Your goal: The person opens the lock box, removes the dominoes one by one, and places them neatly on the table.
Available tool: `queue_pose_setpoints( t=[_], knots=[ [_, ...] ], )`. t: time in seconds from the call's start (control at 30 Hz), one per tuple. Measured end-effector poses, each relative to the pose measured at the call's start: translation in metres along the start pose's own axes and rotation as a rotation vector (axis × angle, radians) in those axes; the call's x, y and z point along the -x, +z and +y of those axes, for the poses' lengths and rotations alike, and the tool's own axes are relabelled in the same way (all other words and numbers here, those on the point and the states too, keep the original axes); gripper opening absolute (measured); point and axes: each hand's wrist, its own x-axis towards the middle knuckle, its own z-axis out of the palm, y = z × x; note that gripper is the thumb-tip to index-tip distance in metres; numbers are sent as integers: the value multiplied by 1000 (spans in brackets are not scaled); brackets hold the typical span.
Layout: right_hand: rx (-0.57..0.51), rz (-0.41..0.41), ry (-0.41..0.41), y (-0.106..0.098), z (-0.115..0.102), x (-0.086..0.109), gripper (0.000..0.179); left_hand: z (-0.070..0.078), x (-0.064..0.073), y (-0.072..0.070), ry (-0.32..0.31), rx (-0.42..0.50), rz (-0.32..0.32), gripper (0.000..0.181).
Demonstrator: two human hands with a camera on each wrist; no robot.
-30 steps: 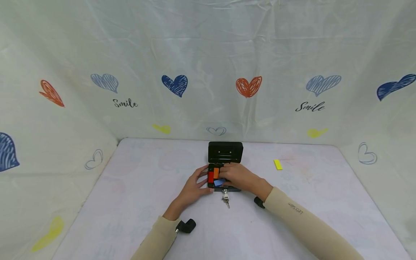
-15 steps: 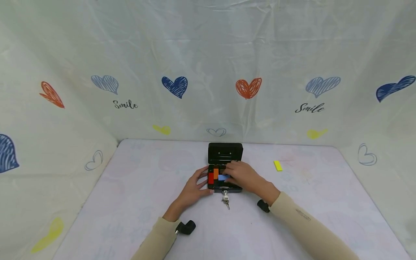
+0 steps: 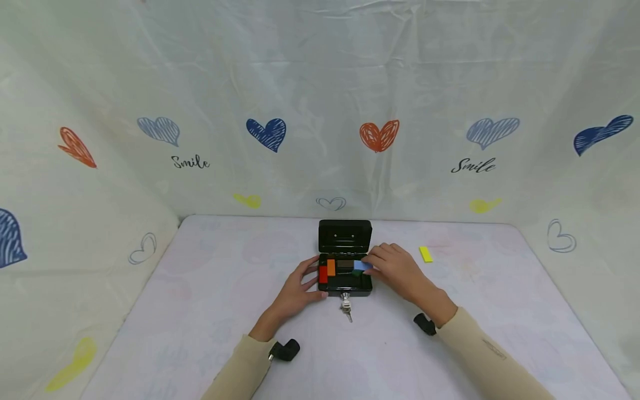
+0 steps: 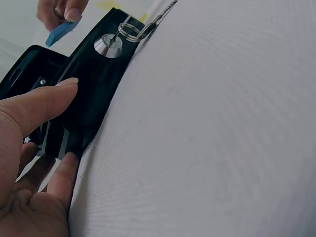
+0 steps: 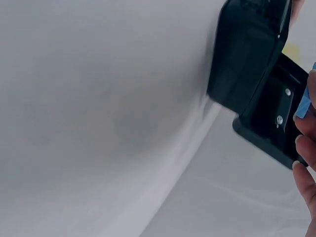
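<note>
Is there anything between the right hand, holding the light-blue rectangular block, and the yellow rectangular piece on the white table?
Nothing: the head view shows only bare white table between the right hand and the yellow rectangular piece.

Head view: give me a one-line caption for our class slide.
The left hand holds an open black box; the right hand pinches a blue block over it.

Mid-frame in the head view, the black box (image 3: 345, 282) is smooth and glossy (painted metal or plastic, hard to tell), its keys (image 3: 346, 307) shiny metal. The blue block (image 3: 360, 265) looks smooth and matt. Across the top, the creased backdrop (image 3: 320, 66) has a faint sheen; lower right, the sleeve (image 3: 492, 355) is matt cloth.
</note>
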Motion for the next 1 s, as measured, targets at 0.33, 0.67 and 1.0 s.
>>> queue_pose_setpoints(
  t=[0.33, 0.67, 1.0],
  knots=[
    [62, 97, -19, -10, 17, 25, 33, -2, -2, -1, 10, 4, -9, 95],
    [90, 169, 7, -18, 37, 52, 49, 0, -1, -2, 23, 7, -15, 94],
    [131, 187, 82, -26, 50, 73, 71, 0, 0, -2, 15, 5, -15, 94]
  ],
)
